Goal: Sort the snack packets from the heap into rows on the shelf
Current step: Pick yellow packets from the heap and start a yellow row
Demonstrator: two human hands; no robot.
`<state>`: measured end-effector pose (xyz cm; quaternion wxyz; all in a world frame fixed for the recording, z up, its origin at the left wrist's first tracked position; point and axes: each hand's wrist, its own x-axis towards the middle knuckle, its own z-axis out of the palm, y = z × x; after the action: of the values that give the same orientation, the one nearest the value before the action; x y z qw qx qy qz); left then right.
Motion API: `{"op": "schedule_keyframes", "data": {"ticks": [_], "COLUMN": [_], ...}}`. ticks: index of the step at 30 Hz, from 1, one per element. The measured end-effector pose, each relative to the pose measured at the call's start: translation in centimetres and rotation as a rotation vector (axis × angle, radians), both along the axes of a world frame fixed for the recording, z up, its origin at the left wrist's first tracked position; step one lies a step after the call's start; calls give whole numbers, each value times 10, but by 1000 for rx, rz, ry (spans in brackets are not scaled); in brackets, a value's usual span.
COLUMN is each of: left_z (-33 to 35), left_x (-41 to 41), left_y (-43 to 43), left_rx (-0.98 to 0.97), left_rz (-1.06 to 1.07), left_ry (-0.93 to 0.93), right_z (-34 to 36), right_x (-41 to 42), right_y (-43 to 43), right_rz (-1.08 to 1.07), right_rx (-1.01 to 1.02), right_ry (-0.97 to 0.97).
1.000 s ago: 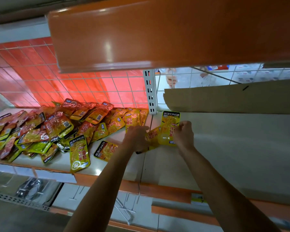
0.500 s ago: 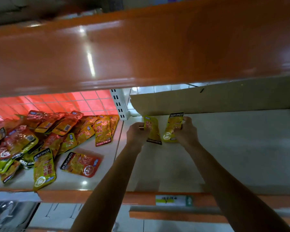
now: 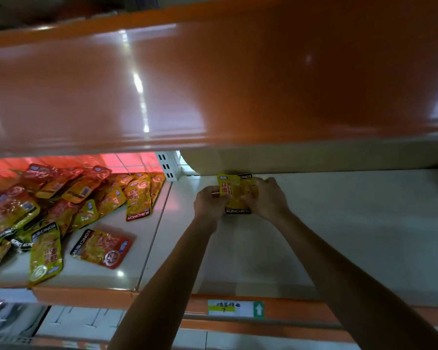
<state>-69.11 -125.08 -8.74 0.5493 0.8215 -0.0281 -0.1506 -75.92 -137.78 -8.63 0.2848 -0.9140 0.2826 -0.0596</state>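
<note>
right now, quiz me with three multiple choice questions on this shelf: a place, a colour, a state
1. Where does the heap of shiny red and yellow snack packets lie on the cream metal shelf?
A. its left part
B. its right part
C. its front lip

2. What colour are the small foil packets held at the back?
A. blue
B. yellow
C. white

3. What are the left hand and right hand doing?
A. both hang idle
B. only the left grips
C. both grip the packets

1 A: the heap fills the shelf's left part.
2 B: their faces show yellow.
3 C: both hands curl round them.
</note>
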Motion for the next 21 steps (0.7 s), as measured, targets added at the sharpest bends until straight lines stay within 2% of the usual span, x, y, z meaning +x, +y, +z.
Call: {"op": "schedule_keyframes", "data": {"ticks": [4, 9, 12, 16, 21], "left_z": [0, 2, 4, 3, -1], "left_x": [5, 14, 18, 21, 23], "left_y": [4, 15, 19, 20, 18], "left_rx": [3, -51, -93, -125, -101], "left_rz": [51, 182, 206, 183, 194], "left_ry": [-15, -52, -54, -34, -26], "right_z": [3, 20, 23, 11, 0], "right_x": [3, 8, 11, 8, 10], "right_y": [3, -1, 6, 24, 28], "right_rz": [66, 262, 225, 162, 185], "right_rx": [-69, -203, -281, -138, -147], "right_ry": [104, 225, 127, 24, -49]}}
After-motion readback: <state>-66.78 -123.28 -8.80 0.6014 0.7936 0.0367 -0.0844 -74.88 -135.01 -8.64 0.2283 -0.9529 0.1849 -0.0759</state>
